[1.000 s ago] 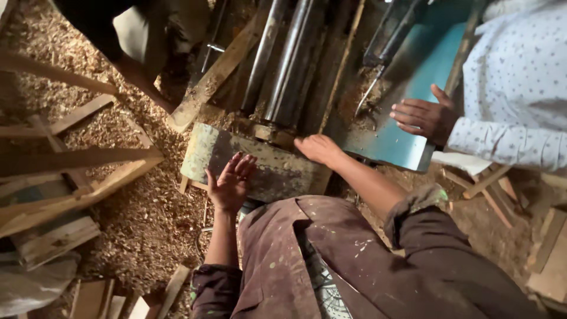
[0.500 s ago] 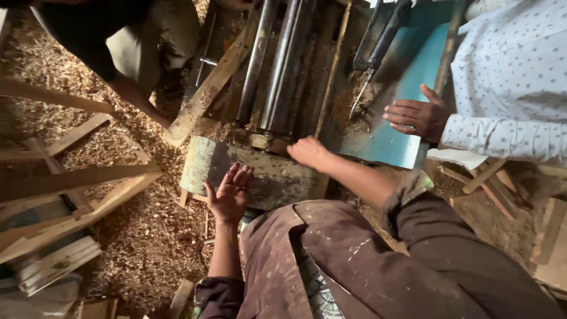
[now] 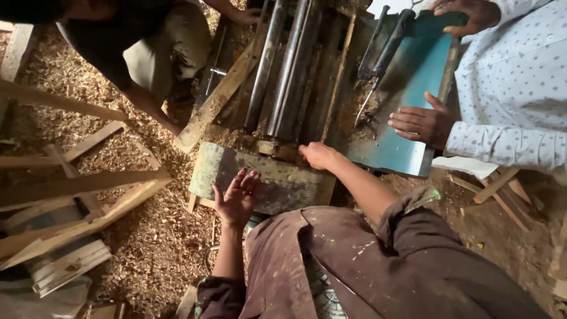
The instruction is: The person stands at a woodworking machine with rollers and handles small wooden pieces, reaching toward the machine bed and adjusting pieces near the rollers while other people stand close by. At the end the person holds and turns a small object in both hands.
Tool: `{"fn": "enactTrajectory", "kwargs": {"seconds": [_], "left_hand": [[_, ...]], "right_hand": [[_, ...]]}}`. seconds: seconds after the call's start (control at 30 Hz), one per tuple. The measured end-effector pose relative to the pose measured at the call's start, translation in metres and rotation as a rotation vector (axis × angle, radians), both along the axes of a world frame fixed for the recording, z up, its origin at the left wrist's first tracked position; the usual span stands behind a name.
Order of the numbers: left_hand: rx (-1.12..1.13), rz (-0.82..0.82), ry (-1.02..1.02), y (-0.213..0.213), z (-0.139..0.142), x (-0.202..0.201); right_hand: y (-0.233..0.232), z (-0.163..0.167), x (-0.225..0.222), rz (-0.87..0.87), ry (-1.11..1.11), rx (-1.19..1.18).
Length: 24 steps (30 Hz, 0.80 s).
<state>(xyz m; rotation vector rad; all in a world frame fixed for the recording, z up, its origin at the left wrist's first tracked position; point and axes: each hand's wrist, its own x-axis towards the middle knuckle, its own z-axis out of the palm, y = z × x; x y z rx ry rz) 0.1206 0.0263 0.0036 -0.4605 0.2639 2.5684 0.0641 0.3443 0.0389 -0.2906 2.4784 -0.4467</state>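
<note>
Sawdust-strewn floor (image 3: 147, 236); left hand (image 3: 236, 198) spread flat on the metal plate (image 3: 277, 183), right hand (image 3: 318, 155) clenched at its far edge, nearer the rollers (image 3: 289, 65)

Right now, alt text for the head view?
Left hand lies flat on a worn metal plate; right hand touches the rollers' end. A co-worker's hand rests on a teal panel; wood shavings cover the floor.

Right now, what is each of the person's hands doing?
Left hand: open, fingers spread, flat on the worn metal plate, holding nothing.
Right hand: curled at the plate's top edge by the rollers; its grip cannot be told.
</note>
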Motion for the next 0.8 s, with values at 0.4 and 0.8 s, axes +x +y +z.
{"fn": "enactTrajectory", "kwargs": {"seconds": [0.4, 0.8], "left_hand": [[-0.006, -0.009, 0.064, -0.003, -0.011, 0.002], [0.019, -0.019, 0.1, -0.002, -0.013, -0.001]], "right_hand": [[-0.026, -0.004, 0.028, -0.209, 0.236, 0.172], [-0.003, 0.004, 0.022, -0.11, 0.161, 0.02]]}}
